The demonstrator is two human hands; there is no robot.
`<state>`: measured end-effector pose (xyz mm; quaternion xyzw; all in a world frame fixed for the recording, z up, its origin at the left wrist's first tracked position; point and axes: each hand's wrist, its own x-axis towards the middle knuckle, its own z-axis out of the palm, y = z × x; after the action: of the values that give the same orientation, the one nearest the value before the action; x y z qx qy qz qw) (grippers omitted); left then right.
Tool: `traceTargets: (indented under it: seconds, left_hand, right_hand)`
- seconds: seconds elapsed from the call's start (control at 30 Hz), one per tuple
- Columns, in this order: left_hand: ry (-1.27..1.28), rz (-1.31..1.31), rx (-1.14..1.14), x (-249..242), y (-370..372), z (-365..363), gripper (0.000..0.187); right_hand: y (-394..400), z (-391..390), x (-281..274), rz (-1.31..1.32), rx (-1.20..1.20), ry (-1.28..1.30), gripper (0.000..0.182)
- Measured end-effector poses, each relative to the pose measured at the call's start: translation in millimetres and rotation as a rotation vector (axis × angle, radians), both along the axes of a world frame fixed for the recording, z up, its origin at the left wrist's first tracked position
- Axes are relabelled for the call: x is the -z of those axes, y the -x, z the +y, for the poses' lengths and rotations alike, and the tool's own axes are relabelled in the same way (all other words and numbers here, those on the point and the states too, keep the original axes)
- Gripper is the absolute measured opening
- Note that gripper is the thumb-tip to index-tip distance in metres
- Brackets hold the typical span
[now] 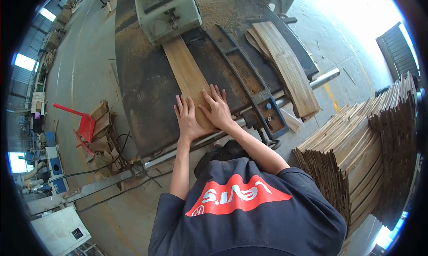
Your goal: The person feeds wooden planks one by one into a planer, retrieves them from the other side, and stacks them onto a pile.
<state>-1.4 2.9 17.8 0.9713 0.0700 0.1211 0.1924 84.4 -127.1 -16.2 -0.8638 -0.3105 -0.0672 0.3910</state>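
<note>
A long wooden board (182, 64) lies on the dark machine table, its far end under the pale green machine head (169, 17). My left hand (188, 118) is on the near left part of the board, fingers stretched forward and apart. Beside it, my right hand (218, 109) presses flat on the board's near right side, fingers spread. Neither hand grips around anything. A black metal fence (249, 73) runs along the table to the right of the board. Whatever lies inside the machine head is hidden.
Several boards are stacked (285, 62) on the table's right side. A tall pile of thin planks (352, 144) stands at the right. Sawdust covers the dark table (142, 100). On the left floor are a red dustpan (87, 126), wood scraps (104, 155) and cables.
</note>
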Motion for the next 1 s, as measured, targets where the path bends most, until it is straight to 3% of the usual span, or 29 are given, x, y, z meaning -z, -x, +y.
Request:
traceTargets:
  seconds: [0.47,0.7,0.8,0.83,0.87,0.9,1.0]
  left_hand:
    - [-0.066,0.060,0.017,1,-88,82,0.150]
    - [-0.185,0.169,-0.003,-8,-134,115,0.146]
    - [-0.175,0.154,-0.046,-24,-137,108,0.138]
    - [-0.175,0.155,-0.025,-12,-130,112,0.138]
    - [-0.148,-0.032,-0.044,13,-121,116,0.130]
    - [-0.112,-0.219,-0.069,29,-114,112,0.123]
    - [-0.076,-0.331,-0.166,33,-81,84,0.107]
  right_hand:
    - [-87,82,0,-0.102,0.060,0.015,0.061]
    - [-132,122,4,-0.032,0.041,-0.045,0.064]
    - [-143,92,-10,-0.033,0.018,-0.006,0.066]
    - [-142,82,-23,-0.074,0.012,0.032,0.067]
    - [-141,57,-33,-0.117,0.026,-0.052,0.067]
    - [-139,21,-49,-0.172,0.108,-0.027,0.069]
    - [-133,-106,-82,-0.149,0.407,0.166,0.076]
